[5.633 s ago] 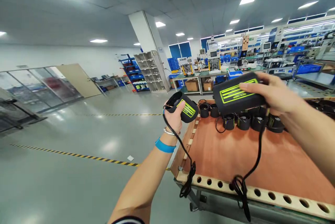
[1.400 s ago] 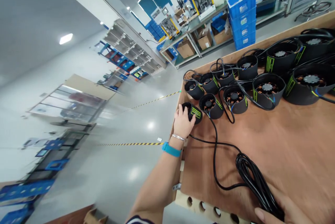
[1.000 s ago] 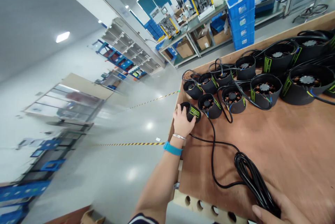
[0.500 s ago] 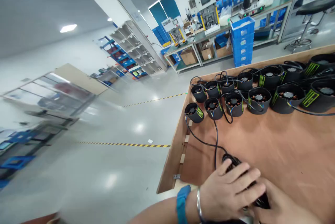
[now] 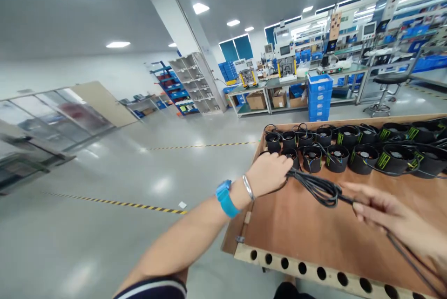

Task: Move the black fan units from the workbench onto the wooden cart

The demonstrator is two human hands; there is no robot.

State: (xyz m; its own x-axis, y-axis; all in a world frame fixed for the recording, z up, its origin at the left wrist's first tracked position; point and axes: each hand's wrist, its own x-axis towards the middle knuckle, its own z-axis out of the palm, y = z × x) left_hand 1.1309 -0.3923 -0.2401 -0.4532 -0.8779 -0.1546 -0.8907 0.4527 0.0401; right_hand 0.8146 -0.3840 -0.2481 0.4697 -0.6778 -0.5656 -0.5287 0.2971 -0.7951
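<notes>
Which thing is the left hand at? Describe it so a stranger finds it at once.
Start at the wooden table and find the two rows of black round fan units along its far edge. The left hand sits at the rows' left end, gripping a bundle of black cable. It alone is a loose cord stretched toward the right hand.

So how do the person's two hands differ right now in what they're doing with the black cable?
The left hand is closed around the bundled end of the black cable, up by the row of black fan units; the right hand lies nearer, fingers extended along the cable's trailing run. Only the left arm shows a blue wristband. Both hands are bare and over the wooden table.
</notes>
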